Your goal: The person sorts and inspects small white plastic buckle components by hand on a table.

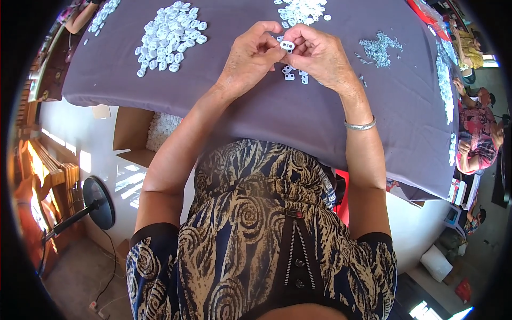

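Observation:
Over the cloth-covered table, my left hand [250,57] and my right hand [324,56] meet at the fingertips. Between them is a small white plastic piece [287,45] with two dark holes, pinched by the fingers of both hands. A few similar white pieces [289,76] lie on the cloth just below my hands. Left of my left hand spreads a large pile of white two-holed pieces [170,36]. Another white pile [303,10] sits beyond my fingers. To the right of my right hand is a heap of tiny silvery bits [380,49], too small to make out.
The dark cloth [410,106] drapes over the table's near edge. Below it at left stands a cardboard box [130,130] of white pieces. A black round-headed stand [98,202] is on the floor at left. Another person [477,133] sits at the right side, near more white pieces.

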A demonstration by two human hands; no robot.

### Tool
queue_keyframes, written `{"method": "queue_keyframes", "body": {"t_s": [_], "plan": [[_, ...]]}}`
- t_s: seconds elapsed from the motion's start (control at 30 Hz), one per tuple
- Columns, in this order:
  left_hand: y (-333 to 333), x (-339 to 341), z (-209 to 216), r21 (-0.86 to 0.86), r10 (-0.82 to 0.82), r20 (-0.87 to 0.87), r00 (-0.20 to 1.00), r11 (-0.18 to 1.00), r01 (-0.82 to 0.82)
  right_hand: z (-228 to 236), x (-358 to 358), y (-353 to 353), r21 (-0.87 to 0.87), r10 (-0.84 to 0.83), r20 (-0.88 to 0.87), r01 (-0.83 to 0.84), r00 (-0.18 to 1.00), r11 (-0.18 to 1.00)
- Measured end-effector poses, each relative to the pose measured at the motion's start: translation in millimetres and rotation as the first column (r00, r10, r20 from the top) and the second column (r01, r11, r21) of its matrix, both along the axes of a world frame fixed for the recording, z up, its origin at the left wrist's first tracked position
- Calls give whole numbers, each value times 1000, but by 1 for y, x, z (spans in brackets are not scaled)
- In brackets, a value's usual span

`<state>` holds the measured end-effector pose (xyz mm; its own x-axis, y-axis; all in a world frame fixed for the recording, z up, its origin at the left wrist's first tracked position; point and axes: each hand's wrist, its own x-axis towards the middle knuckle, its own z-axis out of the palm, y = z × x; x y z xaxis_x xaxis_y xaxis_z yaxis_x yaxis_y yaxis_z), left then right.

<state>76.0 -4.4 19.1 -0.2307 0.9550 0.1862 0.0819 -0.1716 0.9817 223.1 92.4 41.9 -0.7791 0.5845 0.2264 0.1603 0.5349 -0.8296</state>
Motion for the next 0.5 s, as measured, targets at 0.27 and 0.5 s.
{"method": "queue_keyframes", "body": {"t_s": [0.27, 0.5], "plan": [[-2, -4, 11, -31, -40, 77, 996, 999, 43, 9, 0, -6, 98, -15, -38, 19, 999, 995], [2, -4, -1, 56, -15, 41, 999, 998, 12, 10, -2, -9, 248, -11, -53, 24, 999, 968]]}}
